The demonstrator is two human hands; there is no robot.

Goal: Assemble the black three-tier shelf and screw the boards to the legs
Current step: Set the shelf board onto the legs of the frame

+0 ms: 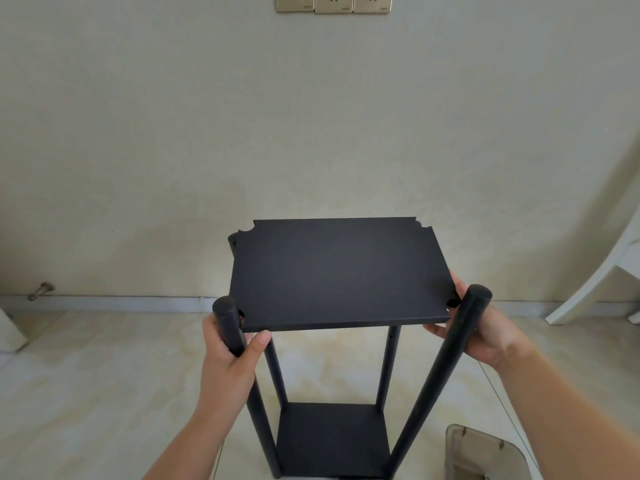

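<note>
A black shelf frame stands on the floor in front of me, with a bottom board [332, 438] fixed between black round legs. A second black board [336, 271] with notched corners lies level near the top of the legs. My left hand [230, 358] grips the near left leg [228, 327], thumb under the board's front edge. My right hand [485, 332] holds the board's near right corner from behind the near right leg [446, 368]. Two far legs [389, 365] run down below the board.
A beige wall stands behind, with gold wall sockets [334, 3] at the top and a grey skirting along the tiled floor. A metal door stop [41, 291] sits low left. A white furniture piece [602, 271] leans right. A translucent grey container [485, 452] lies bottom right.
</note>
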